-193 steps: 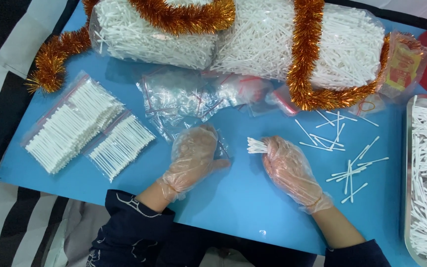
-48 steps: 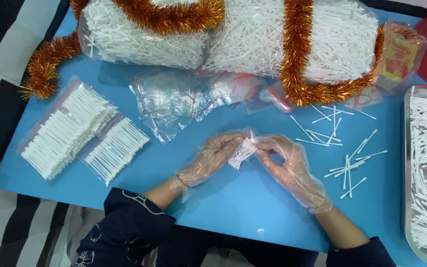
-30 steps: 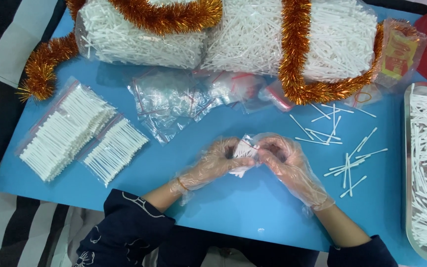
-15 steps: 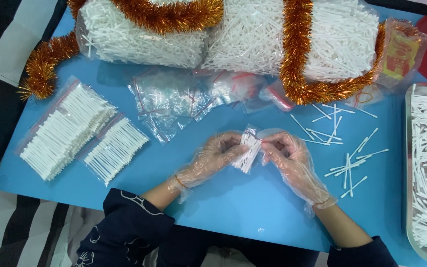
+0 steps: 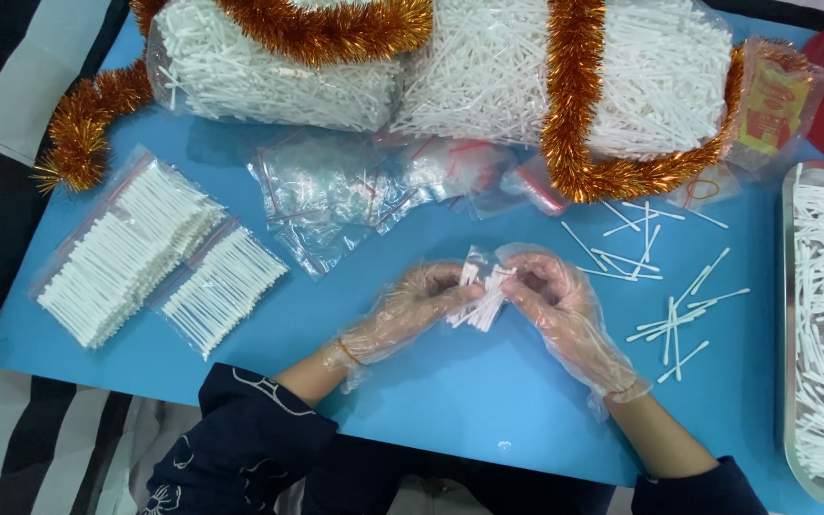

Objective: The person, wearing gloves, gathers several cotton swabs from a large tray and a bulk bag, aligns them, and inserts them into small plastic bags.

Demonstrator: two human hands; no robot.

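Note:
Both of my hands wear thin clear plastic gloves and meet over the middle of the blue table point(image 5: 450, 401). My left hand point(image 5: 410, 307) and my right hand point(image 5: 557, 303) hold between them a small bundle of white sticks point(image 5: 484, 298) inside a small clear bag. The bundle tilts down and to the left between my fingertips. Loose white sticks point(image 5: 671, 307) lie scattered just to the right of my right hand.
Filled flat bags of white sticks point(image 5: 126, 257) lie at the left. A heap of small clear bags point(image 5: 345, 191) sits behind my hands. Big sacks of white sticks point(image 5: 488, 67) wrapped in orange tinsel point(image 5: 574, 105) line the back. A metal tray point(image 5: 789, 315) of sticks stands at the right.
My hands, apart 6.4 s ago with the right one holding a stick bundle, have come together. Over the last second they work the bundle and bag between the fingers, staying in place.

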